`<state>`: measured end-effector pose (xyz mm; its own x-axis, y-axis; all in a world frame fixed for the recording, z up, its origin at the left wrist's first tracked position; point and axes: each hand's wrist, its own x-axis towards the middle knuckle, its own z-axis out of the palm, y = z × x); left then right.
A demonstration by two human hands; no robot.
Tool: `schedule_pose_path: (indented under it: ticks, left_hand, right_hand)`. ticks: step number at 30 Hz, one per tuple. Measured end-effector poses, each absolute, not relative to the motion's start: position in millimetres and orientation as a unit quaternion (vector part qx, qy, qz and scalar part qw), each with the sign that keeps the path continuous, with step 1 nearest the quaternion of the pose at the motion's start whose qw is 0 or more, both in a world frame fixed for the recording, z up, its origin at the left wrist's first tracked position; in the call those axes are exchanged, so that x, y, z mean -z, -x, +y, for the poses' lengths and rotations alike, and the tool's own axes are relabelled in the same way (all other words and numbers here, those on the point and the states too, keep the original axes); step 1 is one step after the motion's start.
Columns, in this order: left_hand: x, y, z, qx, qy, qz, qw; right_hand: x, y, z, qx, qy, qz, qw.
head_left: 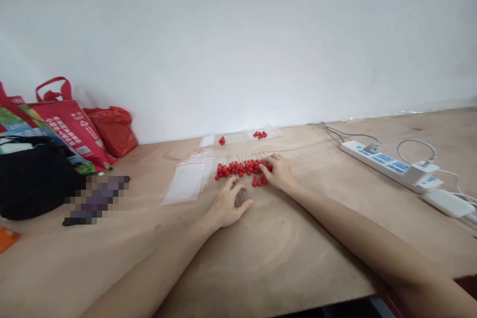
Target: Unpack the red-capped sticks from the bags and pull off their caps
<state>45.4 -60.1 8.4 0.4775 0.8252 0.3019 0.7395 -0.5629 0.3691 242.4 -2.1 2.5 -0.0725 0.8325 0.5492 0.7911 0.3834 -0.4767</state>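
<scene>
Here our left hand [228, 203] grasps clear tubes [239, 198] mid-counter [290, 253]; just beyond, our right hand [278, 173] touches the right end of the red-tipped row [242, 166], and we can't tell whether it grips.

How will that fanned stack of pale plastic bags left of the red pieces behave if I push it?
The bags look thin and flat, so probably floppy and light. Lying overlapped with staggered edges, they may slide apart rather than move together.
</scene>
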Motion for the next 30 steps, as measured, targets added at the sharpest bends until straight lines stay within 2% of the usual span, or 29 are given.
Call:
schedule_pose_path:
  ticks: [4,8,12,16,22,26,30]
  left_hand:
    - [-11,-33,-58,-0.215,-0.868,0.435,0.111]
    - [-11,-30,-58,-0.214,-0.866,0.437,0.113]
    - [-9,-31,-58,-0.225,-0.862,0.439,0.113]
    - [-9,-30,-58,-0.242,-0.858,0.439,0.111]
    - [-8,-21,-60,-0.278,-0.843,0.447,0.112]
    - [-8,-18,-62,-0.324,-0.829,0.453,0.049]
    - [-8,-19,-64,-0.333,-0.866,0.371,-0.046]
  right_hand:
    - [-13,-230,7,-0.019,0.619,-0.714,0.326]
    - [-14,-219,12,-0.026,0.651,-0.693,0.309]
    - [-13,-212,16,-0.038,0.662,-0.67,0.333]
    - [-12,-217,13,-0.052,0.652,-0.64,0.404]
    - [0,-250,-23,-0.094,0.486,-0.703,0.511]
    - [3,-263,-53,-0.097,0.364,-0.791,0.482]
    - [1,-254,-66,-0.107,0.325,-0.824,0.451]
